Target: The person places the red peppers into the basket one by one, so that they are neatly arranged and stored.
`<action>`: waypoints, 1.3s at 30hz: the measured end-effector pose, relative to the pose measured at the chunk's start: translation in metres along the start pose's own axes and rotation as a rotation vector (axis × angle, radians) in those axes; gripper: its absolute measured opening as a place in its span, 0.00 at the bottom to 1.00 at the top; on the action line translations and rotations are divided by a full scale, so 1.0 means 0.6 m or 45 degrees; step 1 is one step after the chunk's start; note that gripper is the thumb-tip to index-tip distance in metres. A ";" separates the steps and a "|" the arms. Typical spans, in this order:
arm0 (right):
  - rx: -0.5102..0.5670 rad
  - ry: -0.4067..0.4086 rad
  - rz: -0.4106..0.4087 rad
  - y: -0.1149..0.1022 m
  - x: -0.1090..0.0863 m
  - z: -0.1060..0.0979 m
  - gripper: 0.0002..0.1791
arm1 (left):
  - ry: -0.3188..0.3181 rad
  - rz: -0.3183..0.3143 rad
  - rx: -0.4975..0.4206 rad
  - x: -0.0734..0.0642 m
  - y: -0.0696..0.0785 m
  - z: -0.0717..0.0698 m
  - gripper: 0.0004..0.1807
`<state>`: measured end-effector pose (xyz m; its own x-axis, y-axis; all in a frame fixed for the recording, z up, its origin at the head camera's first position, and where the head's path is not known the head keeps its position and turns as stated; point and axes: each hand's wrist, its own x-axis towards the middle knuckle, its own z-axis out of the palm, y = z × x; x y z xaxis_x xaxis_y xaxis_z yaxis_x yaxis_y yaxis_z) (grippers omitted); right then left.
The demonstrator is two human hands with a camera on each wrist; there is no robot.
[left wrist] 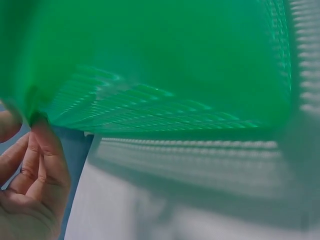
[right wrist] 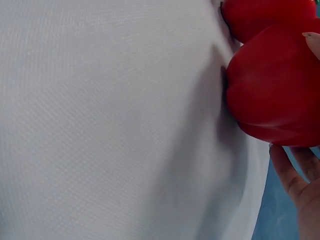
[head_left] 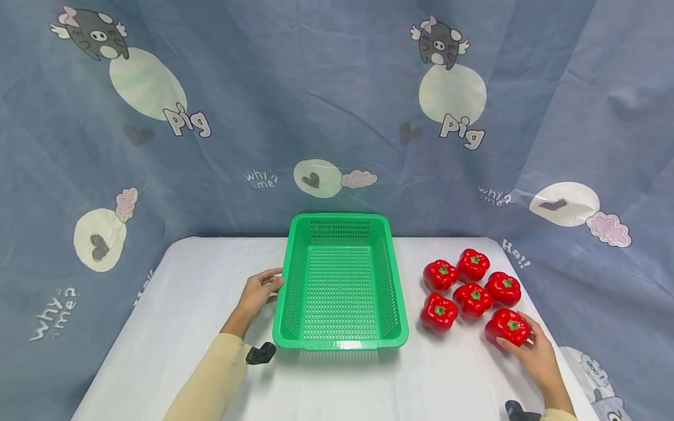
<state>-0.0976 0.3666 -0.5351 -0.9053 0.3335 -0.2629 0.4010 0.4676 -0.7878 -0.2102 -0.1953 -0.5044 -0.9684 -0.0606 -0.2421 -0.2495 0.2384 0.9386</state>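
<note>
A green plastic basket (head_left: 341,345) with slotted walls stands at the middle of the white table. My left hand (head_left: 259,291) pinches its left rim between thumb and fingers; in the left wrist view the fingertips (left wrist: 47,145) meet the green edge, and the basket wall (left wrist: 165,55) fills most of the picture. On the right, my right hand (head_left: 539,354) grips a red bell pepper (head_left: 508,327), thumb on the near side and fingers along the far right side. In the right wrist view, the same pepper (right wrist: 280,90) sits close over the white cloth, fingertips at its lower side.
Several more red bell peppers (head_left: 474,300) with green stems lie grouped between the basket and the right table edge. White cloth covers the table (head_left: 200,304). Behind and around it hangs a blue curtain (head_left: 337,105) printed with cartoon pigs.
</note>
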 end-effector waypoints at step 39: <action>-0.161 0.018 -0.324 -0.129 -0.024 -0.084 0.52 | -0.022 -0.036 0.030 0.003 0.004 -0.001 0.24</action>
<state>-0.1085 0.3671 -0.4425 -0.9775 0.2033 -0.0569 0.1760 0.6361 -0.7512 -0.2127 -0.1956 -0.5028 -0.9608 -0.0509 -0.2726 -0.2763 0.2595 0.9254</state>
